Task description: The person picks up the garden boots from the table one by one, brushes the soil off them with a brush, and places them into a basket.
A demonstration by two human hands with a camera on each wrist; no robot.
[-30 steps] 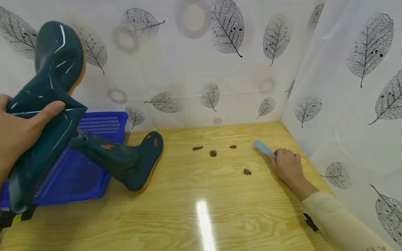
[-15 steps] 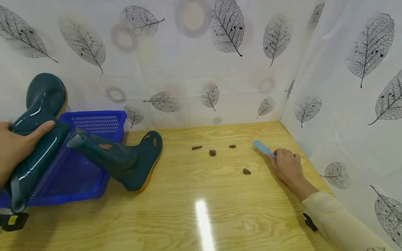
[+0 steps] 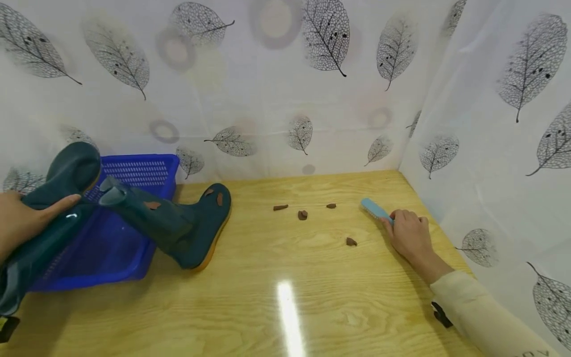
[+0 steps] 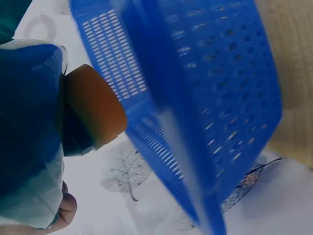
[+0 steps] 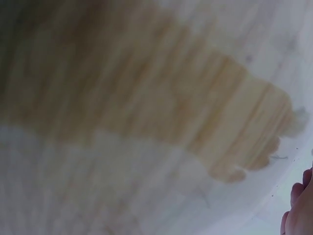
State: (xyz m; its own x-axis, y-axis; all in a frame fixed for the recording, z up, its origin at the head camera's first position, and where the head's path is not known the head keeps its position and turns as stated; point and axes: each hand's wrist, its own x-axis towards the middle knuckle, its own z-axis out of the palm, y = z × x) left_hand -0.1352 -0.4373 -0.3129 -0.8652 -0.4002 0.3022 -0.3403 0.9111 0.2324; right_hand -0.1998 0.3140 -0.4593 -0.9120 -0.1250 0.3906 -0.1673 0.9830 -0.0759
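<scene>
At the left of the head view, my left hand [image 3: 24, 223] grips a dark green rain boot [image 3: 73, 166] by its folded shaft, over the blue plastic basket [image 3: 171, 181]. The boot's foot points up and away. Up close in the left wrist view, the boot [image 4: 27, 127] shows an orange-brown sole beside the basket wall [image 4: 230, 63]. A second green boot [image 3: 178, 223] lies on its side, its shaft over the basket's rim, with brown patches on it. On the right, my right hand [image 3: 410, 238] holds a light blue brush [image 3: 374, 209] by its handle, low over the table.
Several small brown pieces, one of them a crumbly lump [image 3: 303, 215], lie scattered on the wooden table [image 3: 250, 297] between the second boot and the brush. A leaf-printed white curtain [image 3: 267, 89] borders the table at the back and right. The right wrist view is blurred.
My left hand has lowered the green boot from high beside the curtain down towards the basket. My right hand and the brush have stayed in place, as has the second boot.
</scene>
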